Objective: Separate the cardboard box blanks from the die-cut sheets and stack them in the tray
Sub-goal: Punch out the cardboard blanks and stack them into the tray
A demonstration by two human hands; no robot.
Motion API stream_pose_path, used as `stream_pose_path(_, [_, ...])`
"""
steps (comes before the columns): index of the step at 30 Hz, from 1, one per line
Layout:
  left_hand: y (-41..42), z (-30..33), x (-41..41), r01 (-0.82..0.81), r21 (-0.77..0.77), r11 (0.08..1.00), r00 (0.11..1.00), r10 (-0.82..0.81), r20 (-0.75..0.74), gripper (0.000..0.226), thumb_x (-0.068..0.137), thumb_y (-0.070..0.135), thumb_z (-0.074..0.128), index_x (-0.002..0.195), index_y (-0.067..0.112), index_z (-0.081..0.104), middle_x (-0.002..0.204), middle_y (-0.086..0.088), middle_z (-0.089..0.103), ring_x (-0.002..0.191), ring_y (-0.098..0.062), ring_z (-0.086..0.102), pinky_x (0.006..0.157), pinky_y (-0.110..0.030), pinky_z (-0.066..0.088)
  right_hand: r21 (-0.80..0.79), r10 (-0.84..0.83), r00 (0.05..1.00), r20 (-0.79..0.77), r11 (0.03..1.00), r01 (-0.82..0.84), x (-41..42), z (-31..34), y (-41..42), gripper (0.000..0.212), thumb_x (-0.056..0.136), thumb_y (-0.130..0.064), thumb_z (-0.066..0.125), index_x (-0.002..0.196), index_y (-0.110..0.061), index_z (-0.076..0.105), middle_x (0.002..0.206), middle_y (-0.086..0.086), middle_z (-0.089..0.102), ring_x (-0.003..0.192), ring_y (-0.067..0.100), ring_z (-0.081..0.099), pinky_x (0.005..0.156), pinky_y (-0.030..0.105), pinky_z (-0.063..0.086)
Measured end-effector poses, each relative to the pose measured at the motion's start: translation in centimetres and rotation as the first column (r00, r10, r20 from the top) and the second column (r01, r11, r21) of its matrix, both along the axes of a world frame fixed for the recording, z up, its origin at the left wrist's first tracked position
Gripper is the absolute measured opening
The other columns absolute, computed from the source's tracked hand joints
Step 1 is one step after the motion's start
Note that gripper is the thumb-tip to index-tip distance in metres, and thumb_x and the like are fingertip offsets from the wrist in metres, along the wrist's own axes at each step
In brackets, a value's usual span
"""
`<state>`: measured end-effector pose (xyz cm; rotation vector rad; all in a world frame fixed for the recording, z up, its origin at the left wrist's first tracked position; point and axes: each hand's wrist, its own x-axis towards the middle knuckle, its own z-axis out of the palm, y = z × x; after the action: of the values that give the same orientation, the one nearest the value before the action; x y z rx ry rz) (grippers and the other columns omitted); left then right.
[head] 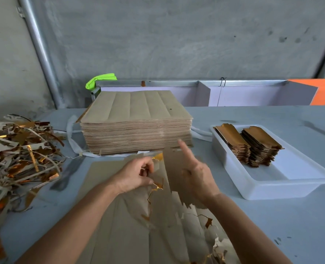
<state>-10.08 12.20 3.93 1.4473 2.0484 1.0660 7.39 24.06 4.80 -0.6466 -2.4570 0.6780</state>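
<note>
Grey concrete wall behind, pale blue worktop (272, 216) in front. Clock directions taken from the person's hands at centre.

Status:
- Stack of die-cut sheets (135, 121) at 12 o'clock, thick, brown side up. Bulk of the job looks untouched.
- One working sheet (119, 225) lies flat on the worktop at 6 o'clock under both forearms, partly torn; its right edge is ragged with gold foil showing at the tears.
- Left hand (136, 176) has fingers curled, pinching a strip of waste trim (158, 184) between two panels.
- Right hand (199, 178) grips a box blank (174, 168), thumb side on it, index finger sticking straight up and off the card. Blank is lifted at the top of the working sheet, blurred, looks mid-separation; can't tell if it is fully free.
- White tray (272, 189) at 3 o'clock holds two piles of finished blanks (253, 147), gold side up, leaning together at its far end. Near half of the tray is bare.
- Scrap heap (18, 155) at 9 o'clock, sizeable tangle of offcuts.

Judgement: early-to-middle. A fair batch is stripped and stacked, but the remaining stack dwarfs what's in the tray. Current sheet still has several panels left to pull.
</note>
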Motion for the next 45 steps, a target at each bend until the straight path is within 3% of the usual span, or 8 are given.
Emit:
stream_pose_path(5, [0.2, 1.0, 1.0, -0.05, 0.112, 0.992, 0.996, 0.059, -0.074, 0.036, 0.072, -0.007, 0.072, 0.072, 0.024, 0.054, 0.071, 0.004, 0.054, 0.063, -0.007, 0.046, 0.061, -0.025, 0.042, -0.212, 0.158, 0.985, -0.074, 0.962, -0.17, -0.3, 0.7, -1.7, 0.038, 0.09, -0.002, 0.049, 0.104, -0.027, 0.073, 0.099, -0.011, 0.071, 0.094, 0.004, 0.061, 0.083, 0.014, 0.046])
stream_pose_path(9, [0.4, 0.7, 2.2, -0.106, 0.222, 0.969, 0.993, 0.114, -0.025, 0.029, 0.071, -0.014, 0.067, 0.078, 0.013, 0.057, 0.069, 0.0, 0.053, 0.061, -0.008, 0.047, 0.062, -0.025, 0.043, -0.324, 0.068, 0.994, -0.086, 0.942, -0.092, -0.6, 0.3, -2.4, 0.031, 0.085, -0.017, 0.065, 0.057, -0.029, 0.058, 0.052, -0.014, 0.049, 0.053, 0.001, 0.044, 0.052, 0.011, 0.034])
stream_pose_path(15, [-1.5, -1.4, 1.6, -0.348, 0.394, 0.851, 0.862, 0.456, -0.223, 0.024, 0.066, -0.021, 0.055, 0.068, 0.001, 0.064, 0.066, -0.005, 0.061, 0.063, -0.021, 0.054, 0.06, -0.027, 0.038, -0.68, -0.392, 0.905, -0.164, 0.709, 0.184, 0.1, -0.9, -0.8, 0.024, 0.084, -0.013, 0.059, 0.077, 0.01, 0.057, 0.07, 0.017, 0.056, 0.066, 0.023, 0.05, 0.064, 0.045, 0.055])
stream_pose_path(21, [-4.4, -1.3, 0.1, -0.545, -0.118, 0.83, 0.72, 0.39, -0.574, 0.019, 0.085, 0.003, 0.057, 0.088, 0.016, 0.07, 0.105, 0.001, 0.066, 0.102, -0.022, 0.055, 0.088, -0.033, 0.043, -0.719, -0.498, 0.831, -0.249, 0.67, 0.186, 1.3, -1.2, -0.5, 0.022, 0.09, -0.018, 0.058, 0.081, 0.002, 0.061, 0.091, 0.025, 0.065, 0.086, 0.043, 0.062, 0.075, 0.058, 0.053])
stream_pose_path(23, [-4.2, -0.3, 1.6, -0.47, 0.157, 0.868, 0.588, 0.441, -0.678, 0.009, 0.085, 0.015, 0.063, 0.093, 0.018, 0.068, 0.113, 0.003, 0.062, 0.106, -0.023, 0.051, 0.092, -0.038, 0.037, -0.674, -0.458, 0.849, -0.263, 0.717, 0.178, 1.1, -1.1, -0.9, 0.025, 0.09, -0.021, 0.058, 0.079, 0.002, 0.058, 0.085, 0.02, 0.063, 0.081, 0.04, 0.061, 0.075, 0.058, 0.053])
stream_pose_path(25, [-3.5, 0.5, 3.7, -0.292, 0.395, 0.871, 0.666, 0.482, -0.569, 0.035, 0.077, 0.031, 0.075, 0.107, 0.014, 0.066, 0.116, 0.0, 0.061, 0.107, -0.023, 0.052, 0.092, -0.037, 0.04, -0.616, -0.404, 0.867, -0.292, 0.773, 0.153, 0.9, -0.9, -1.5, 0.029, 0.091, -0.022, 0.058, 0.076, 0.003, 0.054, 0.078, 0.016, 0.058, 0.073, 0.03, 0.055, 0.073, 0.055, 0.052])
stream_pose_path(29, [-2.2, -0.1, 8.0, -0.104, -0.024, 0.994, 0.993, 0.105, 0.059, 0.104, 0.055, 0.056, 0.082, 0.138, 0.026, 0.029, 0.119, 0.027, 0.044, 0.102, 0.011, 0.046, 0.081, -0.005, 0.038, -0.572, -0.385, 0.824, -0.416, 0.815, 0.092, 0.4, -0.4, -2.6, 0.032, 0.091, -0.019, 0.058, 0.068, -0.001, 0.046, 0.064, 0.006, 0.047, 0.062, 0.019, 0.042, 0.058, 0.041, 0.043])
stream_pose_path(45, [-4.1, -0.5, 5.9, -0.027, -0.126, 0.992, 0.994, 0.04, 0.103, 0.031, 0.075, 0.021, 0.078, 0.103, 0.026, 0.066, 0.115, 0.007, 0.065, 0.098, -0.005, 0.061, 0.097, -0.03, 0.047, -0.597, -0.489, 0.794, -0.361, 0.775, 0.206, 0.6, -0.9, -1.9, 0.015, 0.093, -0.013, 0.05, 0.079, -0.007, 0.046, 0.076, 0.004, 0.051, 0.075, 0.028, 0.049, 0.065, 0.036, 0.046])
